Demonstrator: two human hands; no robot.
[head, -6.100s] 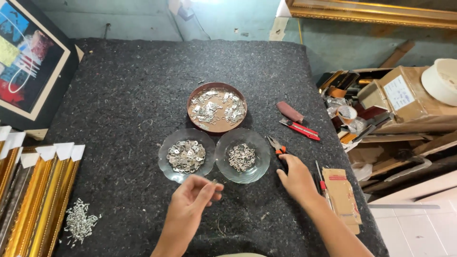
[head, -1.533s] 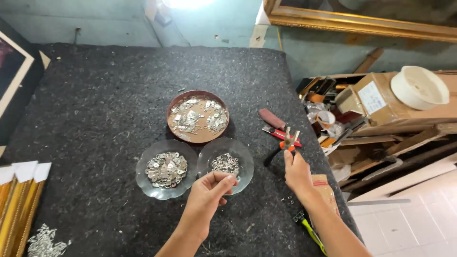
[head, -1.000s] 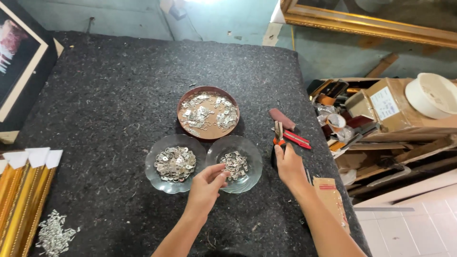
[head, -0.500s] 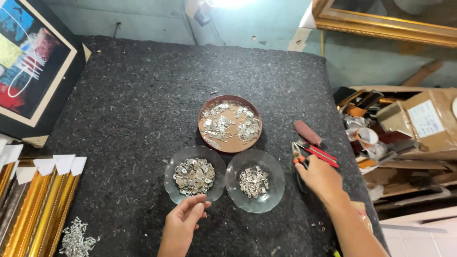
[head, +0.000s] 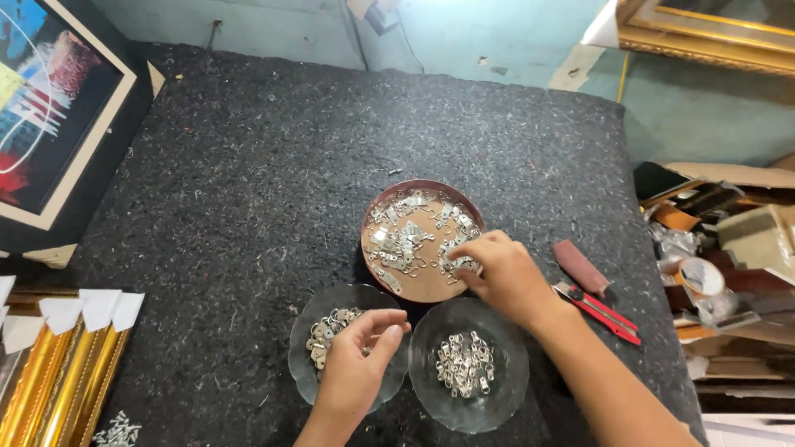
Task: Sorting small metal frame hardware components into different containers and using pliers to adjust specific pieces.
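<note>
Metal hangers point(head: 414, 236): small, silvery | right hand point(head: 505, 277) fingers pinching some | left hand point(head: 356, 364) curled

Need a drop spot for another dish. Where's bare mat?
Free: dark mat between framed picture and brown dish, plus the far strip behind it. Crowded: both glass bowls under the hands, red-handled pliers right, gold mouldings left.

A picture-framing workshop: the dark grey felt-covered worktop point(head: 248, 190) carries gold moulding lengths with white corner caps point(head: 50, 364) at its near left corner, a framed abstract painting point(head: 50, 108) leans at its left edge, and a round brown dish of small metal hanger plates point(head: 406, 240) sits mid-worktop.
</note>
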